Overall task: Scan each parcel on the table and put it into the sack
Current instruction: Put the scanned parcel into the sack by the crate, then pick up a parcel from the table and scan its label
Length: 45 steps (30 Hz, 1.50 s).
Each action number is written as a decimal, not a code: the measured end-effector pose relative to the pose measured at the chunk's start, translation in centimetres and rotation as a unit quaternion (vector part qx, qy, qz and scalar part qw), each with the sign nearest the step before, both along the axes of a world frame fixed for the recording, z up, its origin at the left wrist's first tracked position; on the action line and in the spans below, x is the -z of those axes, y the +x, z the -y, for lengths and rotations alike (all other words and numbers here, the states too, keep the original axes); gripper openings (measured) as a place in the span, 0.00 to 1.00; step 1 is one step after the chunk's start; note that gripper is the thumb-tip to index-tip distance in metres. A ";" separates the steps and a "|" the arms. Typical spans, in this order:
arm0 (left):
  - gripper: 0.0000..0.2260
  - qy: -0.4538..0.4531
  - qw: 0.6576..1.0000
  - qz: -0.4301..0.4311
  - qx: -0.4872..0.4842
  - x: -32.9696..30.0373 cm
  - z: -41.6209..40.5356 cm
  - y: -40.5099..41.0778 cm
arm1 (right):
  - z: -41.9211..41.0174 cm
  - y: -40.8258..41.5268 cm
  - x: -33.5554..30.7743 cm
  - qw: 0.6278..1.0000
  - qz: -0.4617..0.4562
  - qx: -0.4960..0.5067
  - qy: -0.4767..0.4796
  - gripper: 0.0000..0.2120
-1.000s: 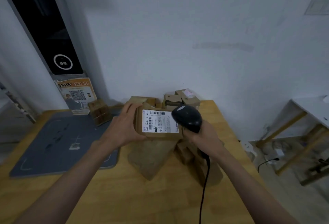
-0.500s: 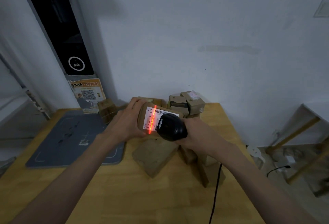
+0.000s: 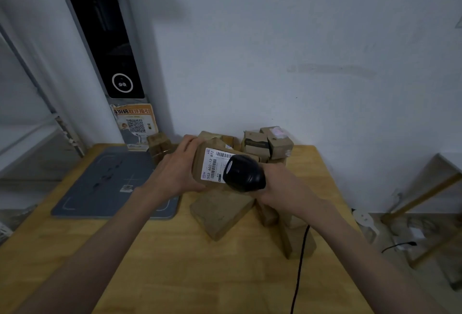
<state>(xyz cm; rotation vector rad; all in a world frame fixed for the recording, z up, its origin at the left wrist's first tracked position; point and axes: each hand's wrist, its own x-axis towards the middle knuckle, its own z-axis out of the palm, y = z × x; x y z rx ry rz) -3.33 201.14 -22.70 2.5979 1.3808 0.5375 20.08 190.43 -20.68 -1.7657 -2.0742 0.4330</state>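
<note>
**Cardboard parcel held up to the scanner**

Brown cardboard is gripped by the left hand (image 3: 175, 171): one parcel (image 3: 212, 163) is held above the tabletop (image 3: 175, 263), its white label (image 3: 212, 166) turned toward the camera so that the barcodes can be read. The left fingers (image 3: 190, 141) are curled over the parcel's far edge, with the thumb underneath, which keeps the label face uncovered. The black scanner (image 3: 243, 172) is gripped by the right hand (image 3: 282, 183), whose fingers are wrapped round the handle; its head is set just in front of the label's right part and partly hides it. No scan line is visible on the label. A dark cable (image 3: 300, 263) hangs from the scanner across the tabletop. More parcels are heaped below and behind the held one, apparently awaiting their turn. The sack is not in view, so the drop-off place cannot be judged. A grey mat (image 3: 105, 183) lies to the left.
</note>
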 end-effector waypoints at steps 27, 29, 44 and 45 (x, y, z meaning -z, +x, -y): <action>0.23 -0.360 0.905 0.187 0.127 4.9 14.5 -1.5 | 22.0 -5.9 8.5 0.777 -0.470 0.419 -0.019 0.08; 0.20 -0.399 0.889 0.162 0.157 6.4 16.7 -0.4 | 25.9 -6.2 9.9 0.761 -0.463 0.455 -0.017 0.08; 0.32 -0.405 0.839 -0.132 0.340 16.0 37.4 12.2 | 51.8 -7.4 19.7 0.548 -0.489 0.678 -0.002 0.09; 0.32 -0.416 0.828 -0.147 0.345 16.8 38.9 12.8 | 53.3 -7.6 20.4 0.537 -0.492 0.685 -0.004 0.10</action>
